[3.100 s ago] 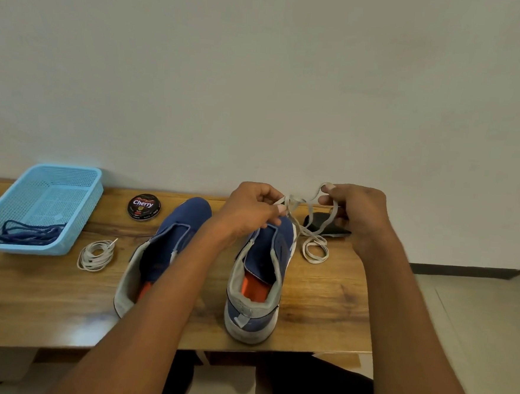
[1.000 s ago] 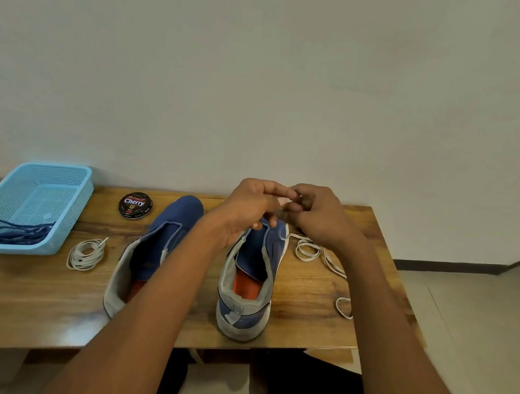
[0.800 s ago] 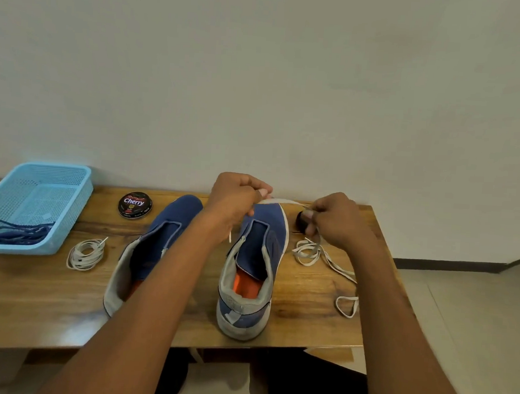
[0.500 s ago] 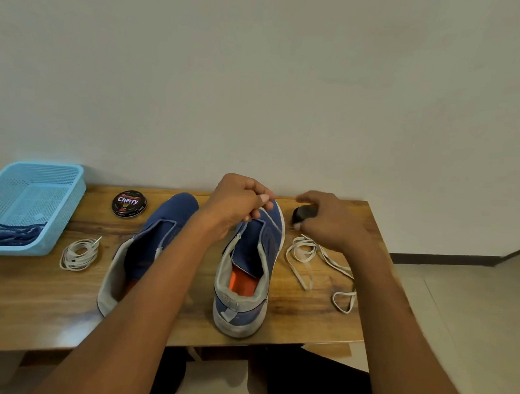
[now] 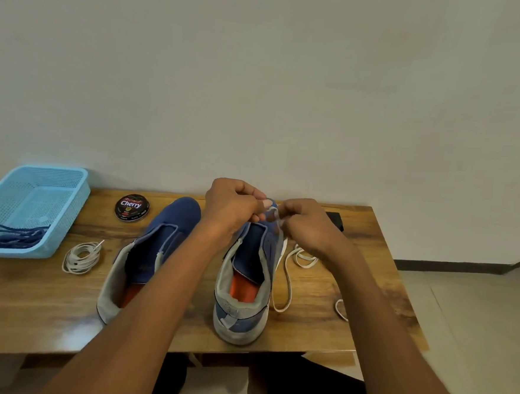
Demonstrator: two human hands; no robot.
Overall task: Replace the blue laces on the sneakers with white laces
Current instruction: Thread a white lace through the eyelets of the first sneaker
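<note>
Both hands are bunched at the toe end of the right sneaker (image 5: 248,276), at the lowest eyelets. The left hand (image 5: 232,207) is pinched shut over the toe; what is held under its fingers is hidden. The right hand (image 5: 307,228) is closed on the white lace (image 5: 284,275), just beside the left hand, fingertips nearly touching. The sneaker's long axis runs away from the person, heel at the near table edge, toe far; the eyelets lie directly under the hands. The lace is trailed off to the right of the shoe, looped on the table (image 5: 371,266), one loop near the right edge. The right hand is nearer the slack, so the next feed is judged likely to be drawn from that side.

The left sneaker (image 5: 156,251) is seen unlaced, well apart from the hands. A second coiled white lace (image 5: 82,258) lies beside the blue basket (image 5: 66,214), with the blue laces (image 5: 9,236) inside it. A polish tin (image 5: 131,208) sits at the back; a dark object (image 5: 335,219) is partly hidden behind the right hand. Plain wall behind, tiled floor at right. Lacing is judged barely started.
</note>
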